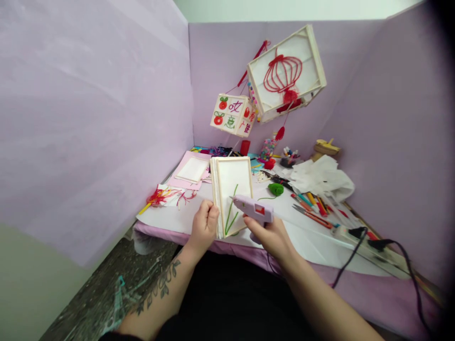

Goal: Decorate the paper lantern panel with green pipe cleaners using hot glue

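My left hand (206, 220) grips the left edge of a wood-framed white panel (225, 177), held upright over the front of the table. Several green yarn strands (232, 208) lie on the panel like blades of grass. In my right hand (268, 234) is a pale purple hot glue gun (254, 207), my fingers wrapped around its handle. Its nozzle points left, at or just in front of the green strands; I cannot tell whether it touches. A ball of green yarn (276, 189) sits to the right of the panel, with a loose strand trailing from it.
Two decorated lanterns, a large one (313, 66) and a smaller one (232, 116), hang at the back. Scissors (313, 215), pens and crumpled white paper (322, 177) lie on the right, near a power strip (373, 251) with black cords. Red yarn (158, 196) lies at left.
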Demonstrator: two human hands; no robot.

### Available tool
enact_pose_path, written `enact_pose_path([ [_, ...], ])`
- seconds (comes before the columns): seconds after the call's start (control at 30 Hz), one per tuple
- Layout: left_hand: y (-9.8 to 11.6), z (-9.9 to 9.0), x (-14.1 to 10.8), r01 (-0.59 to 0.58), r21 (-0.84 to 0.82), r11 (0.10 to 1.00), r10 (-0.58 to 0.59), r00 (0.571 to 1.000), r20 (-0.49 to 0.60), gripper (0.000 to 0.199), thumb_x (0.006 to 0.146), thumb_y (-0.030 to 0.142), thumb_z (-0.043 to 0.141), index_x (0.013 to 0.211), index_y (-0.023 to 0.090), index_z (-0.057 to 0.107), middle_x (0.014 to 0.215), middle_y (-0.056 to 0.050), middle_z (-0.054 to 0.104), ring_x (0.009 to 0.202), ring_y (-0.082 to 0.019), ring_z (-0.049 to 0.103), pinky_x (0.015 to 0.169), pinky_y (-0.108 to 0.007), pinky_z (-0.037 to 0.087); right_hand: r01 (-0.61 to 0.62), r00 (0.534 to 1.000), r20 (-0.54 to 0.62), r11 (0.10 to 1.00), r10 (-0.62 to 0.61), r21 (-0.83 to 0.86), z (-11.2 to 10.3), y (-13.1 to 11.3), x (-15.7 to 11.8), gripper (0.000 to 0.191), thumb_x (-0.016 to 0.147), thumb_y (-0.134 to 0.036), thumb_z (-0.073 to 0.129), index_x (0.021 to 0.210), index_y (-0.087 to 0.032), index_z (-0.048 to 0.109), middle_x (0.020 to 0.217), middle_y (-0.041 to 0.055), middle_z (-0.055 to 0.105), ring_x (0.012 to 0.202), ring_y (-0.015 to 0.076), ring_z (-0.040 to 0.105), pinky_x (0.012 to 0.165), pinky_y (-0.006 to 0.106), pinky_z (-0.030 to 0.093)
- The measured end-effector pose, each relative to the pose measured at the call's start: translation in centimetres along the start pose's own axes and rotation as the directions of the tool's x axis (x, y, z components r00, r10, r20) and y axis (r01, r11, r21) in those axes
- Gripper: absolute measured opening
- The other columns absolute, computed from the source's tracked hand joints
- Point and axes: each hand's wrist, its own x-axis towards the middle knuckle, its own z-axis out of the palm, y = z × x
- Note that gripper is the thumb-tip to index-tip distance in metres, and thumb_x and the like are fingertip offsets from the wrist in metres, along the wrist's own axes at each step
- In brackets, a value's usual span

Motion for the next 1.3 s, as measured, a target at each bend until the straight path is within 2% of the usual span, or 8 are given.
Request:
enact_pose_path([
  [0.17,0.03,0.09,-0.09,0.004,-0.001,1.0,-0.004,1.0,0.008,0.023,0.094,0.037,0.038,0.077,0.022,0.042,0.063,0.004,0.042,0.058,-0.013,0.044,0.056,-0.026,0.036,0.01,0.998,-0.063,0.999,-0.012,-0.032,0.28,-0.24,0.0,0.029,0.073,-0.043,0.066,0.076,-0.015,0.067,0.063,0.0014,0.06,0.057,0.0152,0.051,0.051,0.026,0.041],
  [0.3,0.04,0.09,-0.14,0.0,-0.008,1.0,0.0,1.0,0.005,0.022,0.094,0.037,0.039,0.077,0.022,0.042,0.063,0.004,0.042,0.059,-0.013,0.044,0.057,-0.026,0.036,0.019,0.999,-0.045,1.0,-0.02,-0.021,0.39,-0.41,-0.06,0.028,0.073,-0.043,0.066,0.077,-0.015,0.067,0.06,0.0006,0.057,0.056,0.0153,0.049,0.05,0.026,0.039],
  [0.4,0.13,0.07,-0.17,0.014,-0.004,1.0,-0.014,1.0,0.009,0.023,0.094,0.038,0.039,0.077,0.022,0.042,0.063,0.004,0.042,0.059,-0.014,0.044,0.058,-0.026,0.036,-0.013,0.998,-0.069,1.0,0.011,-0.027,0.37,-0.41,-0.07,0.028,0.073,-0.044,0.065,0.072,-0.016,0.064,0.058,-0.0001,0.054,0.055,0.0147,0.046,0.049,0.026,0.037],
  [0.5,0.19,0.06,-0.2,0.028,0.001,1.0,-0.028,1.0,0.011,0.024,0.093,0.039,0.039,0.077,0.022,0.042,0.063,0.004,0.042,0.059,-0.014,0.043,0.058,-0.026,0.036,-0.026,0.999,-0.036,0.999,0.024,-0.034,0.37,-0.4,-0.09,0.028,0.072,-0.044,0.065,0.066,-0.017,0.06,0.054,-0.0013,0.051,0.052,0.0139,0.044,0.049,0.027,0.037],
  [0.8,-0.03,0.13,-0.19,0.005,-0.006,1.0,-0.005,1.0,-0.006,0.023,0.093,0.038,0.039,0.077,0.022,0.043,0.064,0.003,0.043,0.059,-0.014,0.044,0.058,-0.026,0.037,-0.068,0.994,-0.093,0.997,0.065,-0.024,0.56,-0.61,-0.49,0.029,0.072,-0.045,0.065,0.07,-0.016,0.063,0.056,-0.0007,0.051,0.053,0.0133,0.043,0.046,0.025,0.035],
  [1.03,0.0,0.12,-0.16,-0.012,-0.021,1.0,0.012,1.0,-0.009,0.021,0.094,0.034,0.041,0.077,0.022,0.043,0.062,0.004,0.042,0.057,-0.013,0.044,0.056,-0.025,0.036,0.038,0.999,-0.032,0.998,-0.039,-0.05,0.24,-0.4,-0.07,0.027,0.073,-0.042,0.063,0.076,-0.015,0.067,0.061,0.0003,0.057,0.054,0.014,0.048,0.048,0.025,0.039],
  [1.23,-0.26,0.15,-0.24,-0.017,-0.029,0.999,0.017,1.0,-0.004,0.021,0.095,0.034,0.041,0.078,0.022,0.043,0.063,0.004,0.042,0.058,-0.013,0.044,0.057,-0.025,0.036,-0.093,0.995,-0.038,0.994,0.091,-0.059,0.34,-0.02,-0.36,0.032,0.073,-0.047,0.062,0.073,-0.014,0.063,0.057,-0.0004,0.053,0.053,0.0132,0.046,0.047,0.025,0.036],
  [1.3,-0.31,0.16,-0.28,-0.021,-0.032,0.999,0.021,1.0,-0.005,0.021,0.095,0.034,0.041,0.079,0.021,0.043,0.064,0.004,0.042,0.058,-0.013,0.043,0.057,-0.025,0.036,-0.1,0.995,-0.03,0.993,0.099,-0.063,0.35,0.02,-0.39,0.033,0.073,-0.047,0.062,0.073,-0.014,0.063,0.057,-0.0006,0.053,0.053,0.0132,0.046,0.048,0.025,0.037],
])
